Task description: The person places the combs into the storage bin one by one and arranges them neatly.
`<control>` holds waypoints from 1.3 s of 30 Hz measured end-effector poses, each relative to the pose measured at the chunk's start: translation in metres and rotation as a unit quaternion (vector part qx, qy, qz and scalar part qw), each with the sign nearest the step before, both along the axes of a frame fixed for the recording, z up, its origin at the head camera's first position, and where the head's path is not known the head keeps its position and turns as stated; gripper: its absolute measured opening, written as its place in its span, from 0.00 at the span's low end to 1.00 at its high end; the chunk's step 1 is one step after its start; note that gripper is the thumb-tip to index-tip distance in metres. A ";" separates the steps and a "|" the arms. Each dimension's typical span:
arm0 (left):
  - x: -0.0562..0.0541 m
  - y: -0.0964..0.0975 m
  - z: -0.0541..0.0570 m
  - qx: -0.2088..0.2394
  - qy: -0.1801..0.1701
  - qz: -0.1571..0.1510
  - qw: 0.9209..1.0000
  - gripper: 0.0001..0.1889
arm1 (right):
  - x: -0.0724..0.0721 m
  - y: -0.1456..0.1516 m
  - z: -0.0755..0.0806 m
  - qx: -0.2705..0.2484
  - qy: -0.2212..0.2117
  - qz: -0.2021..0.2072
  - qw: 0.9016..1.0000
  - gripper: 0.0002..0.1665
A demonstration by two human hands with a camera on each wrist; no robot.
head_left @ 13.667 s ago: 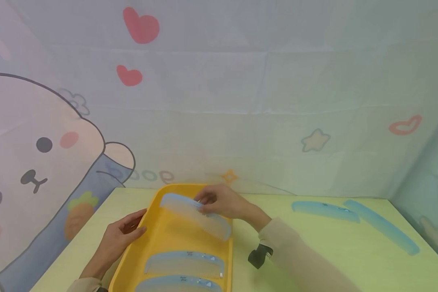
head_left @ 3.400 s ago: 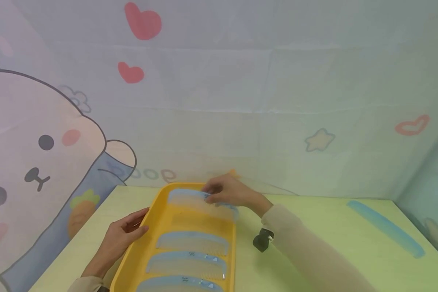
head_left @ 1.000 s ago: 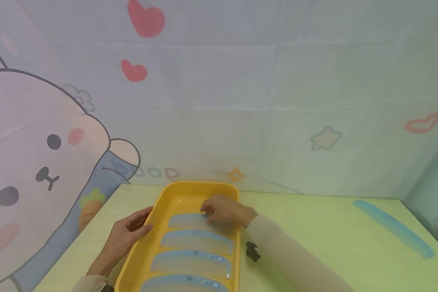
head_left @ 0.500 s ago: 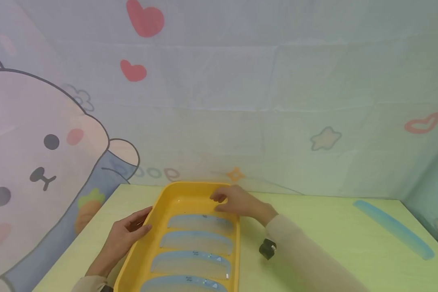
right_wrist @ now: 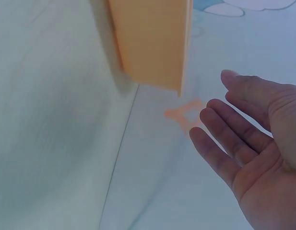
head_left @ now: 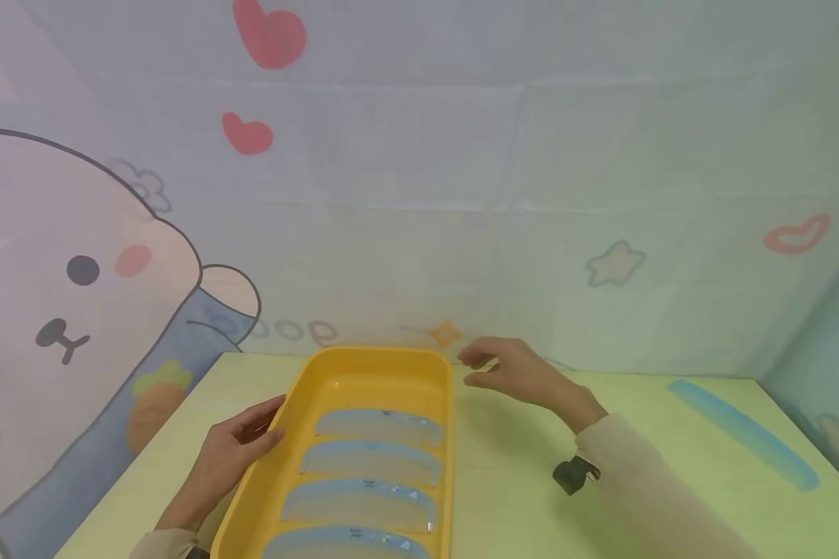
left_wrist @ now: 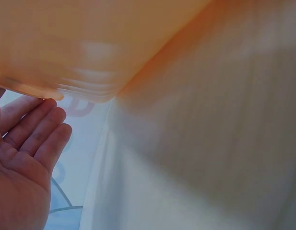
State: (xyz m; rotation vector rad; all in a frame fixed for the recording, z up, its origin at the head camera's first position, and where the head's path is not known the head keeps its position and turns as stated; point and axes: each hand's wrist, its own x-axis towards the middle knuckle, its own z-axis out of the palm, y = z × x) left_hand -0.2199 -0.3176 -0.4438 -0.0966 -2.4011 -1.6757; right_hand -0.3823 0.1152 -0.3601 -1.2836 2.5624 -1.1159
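Several translucent blue combs lie in a column across the yellow tray (head_left: 384, 355), teeth toward me; the farthest comb (head_left: 381, 423) is near its back end, and the nearest comb (head_left: 346, 539) is cut off by the frame's bottom. My left hand (head_left: 222, 454) holds the tray's left rim, thumb over the edge and fingers outside it. In the left wrist view, the fingertips (left_wrist: 54, 120) meet the rim from below. Just beyond the tray's back right corner, my right hand (head_left: 520, 373) hovers with nothing in it, fingers loosely bent and thumb apart.
One more blue comb (head_left: 744, 435) lies slanted on the pale green table (head_left: 517, 497) at the right. A printed cloth (head_left: 419, 171) with hearts and a bear hangs behind the table. A black wrist device (head_left: 575, 473) sticks out below my right sleeve.
Since the oldest frame, two combs from the table's right have joined the others in the tray. My right hand has let go of the farthest one and moved right, out of the tray.
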 end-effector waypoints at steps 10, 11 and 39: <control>-0.003 0.001 -0.002 0.013 0.004 -0.008 1.000 0.29 | -0.004 0.067 -0.005 0.013 -0.011 -0.062 0.998 0.21; -0.003 0.001 -0.002 0.014 0.004 -0.009 1.000 0.29 | -0.004 0.074 -0.005 0.014 -0.011 -0.067 0.998 0.21; -0.008 0.005 -0.002 0.018 0.001 -0.006 1.000 0.30 | -0.020 0.237 -0.009 0.081 0.046 -0.182 0.979 0.21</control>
